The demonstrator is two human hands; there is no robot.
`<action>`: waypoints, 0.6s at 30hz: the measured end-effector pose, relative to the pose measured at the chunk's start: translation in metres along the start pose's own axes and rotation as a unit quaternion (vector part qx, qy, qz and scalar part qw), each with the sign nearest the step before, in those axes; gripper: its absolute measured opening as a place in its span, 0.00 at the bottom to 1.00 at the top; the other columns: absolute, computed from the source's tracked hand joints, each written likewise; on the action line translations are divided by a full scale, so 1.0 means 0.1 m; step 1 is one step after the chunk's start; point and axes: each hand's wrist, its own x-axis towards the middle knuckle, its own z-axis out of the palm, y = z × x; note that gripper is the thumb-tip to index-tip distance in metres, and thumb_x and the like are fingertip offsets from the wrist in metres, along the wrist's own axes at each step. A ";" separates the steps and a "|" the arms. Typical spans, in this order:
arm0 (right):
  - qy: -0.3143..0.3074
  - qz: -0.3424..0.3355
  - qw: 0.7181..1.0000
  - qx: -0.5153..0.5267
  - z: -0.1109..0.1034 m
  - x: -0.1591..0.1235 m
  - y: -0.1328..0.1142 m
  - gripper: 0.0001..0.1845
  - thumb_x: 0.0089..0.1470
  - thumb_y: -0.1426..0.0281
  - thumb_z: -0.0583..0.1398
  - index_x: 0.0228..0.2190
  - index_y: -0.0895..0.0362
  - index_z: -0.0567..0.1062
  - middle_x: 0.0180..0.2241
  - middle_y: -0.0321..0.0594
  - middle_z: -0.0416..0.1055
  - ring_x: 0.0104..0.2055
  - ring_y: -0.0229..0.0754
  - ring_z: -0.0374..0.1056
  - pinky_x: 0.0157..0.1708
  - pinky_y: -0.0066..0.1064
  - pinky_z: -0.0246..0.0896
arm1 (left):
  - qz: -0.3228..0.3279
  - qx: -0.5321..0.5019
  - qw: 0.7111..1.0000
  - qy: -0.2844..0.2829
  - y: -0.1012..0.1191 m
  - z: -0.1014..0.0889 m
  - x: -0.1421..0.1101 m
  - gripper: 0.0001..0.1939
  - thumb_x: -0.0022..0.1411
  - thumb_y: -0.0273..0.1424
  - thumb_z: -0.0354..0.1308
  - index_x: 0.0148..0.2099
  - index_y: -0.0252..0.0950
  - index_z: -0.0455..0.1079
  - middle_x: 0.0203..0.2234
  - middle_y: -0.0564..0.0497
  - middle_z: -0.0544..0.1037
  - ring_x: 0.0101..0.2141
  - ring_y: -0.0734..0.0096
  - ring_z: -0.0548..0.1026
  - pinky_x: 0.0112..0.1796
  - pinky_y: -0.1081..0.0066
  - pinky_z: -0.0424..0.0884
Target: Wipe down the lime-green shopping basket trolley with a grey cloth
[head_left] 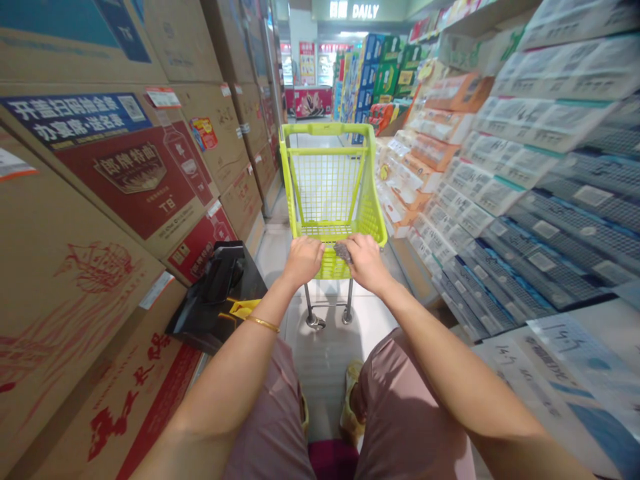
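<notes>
A lime-green shopping cart (373,193) on metal legs with small wheels stands upright straight ahead of me. Its mesh basket shows nothing inside. My left hand (303,259) is closed over the left part of the cart's near handle. On the right part of that same handle, my right hand (367,257) is wrapped with the fingers curled down. A small grey fuzzy-looking thing (343,251) sits under the right fingers; I cannot make out what it is. Both arms reach forward, and the handle itself is mostly hidden by the hands.
Stacked cardboard cartons (135,173) wall the left side, with a black box (220,287) jutting out low beside my left forearm. Piled packs (540,220) line the right. The pale floor aisle (327,347) runs between them toward a pink display (310,102).
</notes>
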 end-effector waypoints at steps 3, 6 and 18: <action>-0.012 -0.029 0.999 0.008 0.09 0.08 -0.16 0.27 0.49 0.79 0.51 0.52 0.57 0.66 0.48 0.48 0.63 0.47 0.50 0.53 0.44 0.40 0.51 | -0.007 -0.002 1.000 -0.001 0.00 -0.01 -0.01 0.11 0.62 0.26 0.43 0.33 0.35 0.67 0.31 0.46 0.74 0.37 0.62 0.68 0.42 0.62 0.61; -0.020 -0.042 0.999 0.007 0.12 0.13 -0.21 0.29 0.48 0.79 0.51 0.53 0.56 0.65 0.48 0.48 0.62 0.47 0.50 0.53 0.44 0.40 0.52 | -0.016 -0.007 1.000 -0.004 0.01 -0.02 -0.02 0.10 0.58 0.22 0.45 0.34 0.35 0.67 0.32 0.46 0.75 0.38 0.62 0.68 0.42 0.62 0.61; -0.009 -0.005 1.000 -0.003 -0.11 -0.03 0.22 0.24 0.49 0.78 0.53 0.49 0.56 0.70 0.45 0.47 0.66 0.46 0.49 0.57 0.45 0.39 0.54 | 0.021 0.002 1.000 -0.021 -0.02 -0.04 0.01 0.18 0.67 0.33 0.39 0.30 0.36 0.65 0.29 0.47 0.74 0.34 0.65 0.67 0.41 0.63 0.61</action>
